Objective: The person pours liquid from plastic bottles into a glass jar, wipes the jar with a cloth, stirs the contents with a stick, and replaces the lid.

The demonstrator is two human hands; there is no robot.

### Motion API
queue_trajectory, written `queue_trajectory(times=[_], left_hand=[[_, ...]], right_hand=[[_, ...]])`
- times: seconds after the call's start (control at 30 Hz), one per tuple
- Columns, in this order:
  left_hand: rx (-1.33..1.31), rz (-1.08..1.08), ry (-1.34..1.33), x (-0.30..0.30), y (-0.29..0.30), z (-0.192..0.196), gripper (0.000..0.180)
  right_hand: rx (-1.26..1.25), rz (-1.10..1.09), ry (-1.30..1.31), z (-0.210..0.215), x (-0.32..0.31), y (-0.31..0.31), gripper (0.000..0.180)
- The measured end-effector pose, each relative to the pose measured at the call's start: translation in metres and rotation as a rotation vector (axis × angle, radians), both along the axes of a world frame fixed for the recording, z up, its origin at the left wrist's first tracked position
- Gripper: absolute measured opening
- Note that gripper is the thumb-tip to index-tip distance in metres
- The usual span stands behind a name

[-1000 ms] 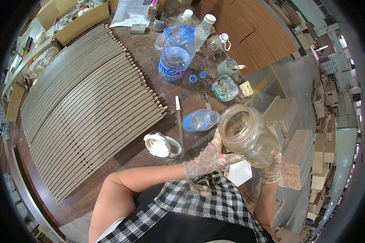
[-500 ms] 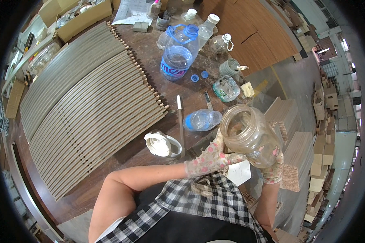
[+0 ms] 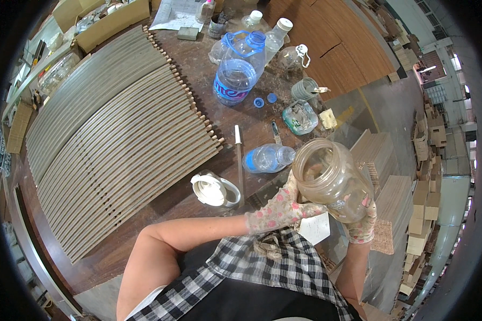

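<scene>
A large clear plastic jar (image 3: pixel 340 184) without a lid is held tilted between my two gloved hands, its wide mouth facing up and left. My left hand (image 3: pixel 285 209), in a pink-spotted glove, grips the jar's near left side below the neck. Round the base on the right curls my right hand (image 3: pixel 365 223), with part of its fingers behind the jar. Just left of the jar lies a small clear bottle (image 3: pixel 269 159) with a blue label. Farther left, a white lid with a handle loop (image 3: pixel 213 190) rests on the table.
Wooden slats (image 3: pixel 123 150) in a row cover the table's left side. A big blue water bottle (image 3: pixel 234 77) stands at the back among smaller bottles. Nearer are a cut container (image 3: pixel 300 117), a yellowish block (image 3: pixel 328 119) and a thin white-tipped stick (image 3: pixel 239 160). Stacked boards (image 3: pixel 377 160) are on the right.
The jar and both hands stay almost where they were, the jar tilting very slightly. The whole view has shifted a little.
</scene>
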State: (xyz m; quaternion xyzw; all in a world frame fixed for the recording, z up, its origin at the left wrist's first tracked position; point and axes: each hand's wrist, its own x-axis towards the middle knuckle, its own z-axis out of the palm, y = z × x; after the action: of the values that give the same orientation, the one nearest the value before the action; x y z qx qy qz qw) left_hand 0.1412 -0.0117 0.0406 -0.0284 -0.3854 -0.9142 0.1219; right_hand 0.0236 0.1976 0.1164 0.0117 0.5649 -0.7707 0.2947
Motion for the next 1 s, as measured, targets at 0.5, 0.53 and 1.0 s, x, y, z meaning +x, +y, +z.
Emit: queue_trajectory(times=[0.5,0.53,1.0], left_hand=[[0.078,-0.154,-0.071,0.003,-0.007,0.009,0.097],[0.012,-0.133,-0.065,0.003,-0.007,0.008,0.097],[0.009,-0.073,-0.01,0.0,-0.003,0.005,0.102]], right_hand=[[0.037,0.081,0.022,0.003,-0.003,0.008,0.072],[0.04,0.045,0.015,0.003,-0.003,0.008,0.074],[0.072,0.088,0.037,0.003,-0.008,0.015,0.075]])
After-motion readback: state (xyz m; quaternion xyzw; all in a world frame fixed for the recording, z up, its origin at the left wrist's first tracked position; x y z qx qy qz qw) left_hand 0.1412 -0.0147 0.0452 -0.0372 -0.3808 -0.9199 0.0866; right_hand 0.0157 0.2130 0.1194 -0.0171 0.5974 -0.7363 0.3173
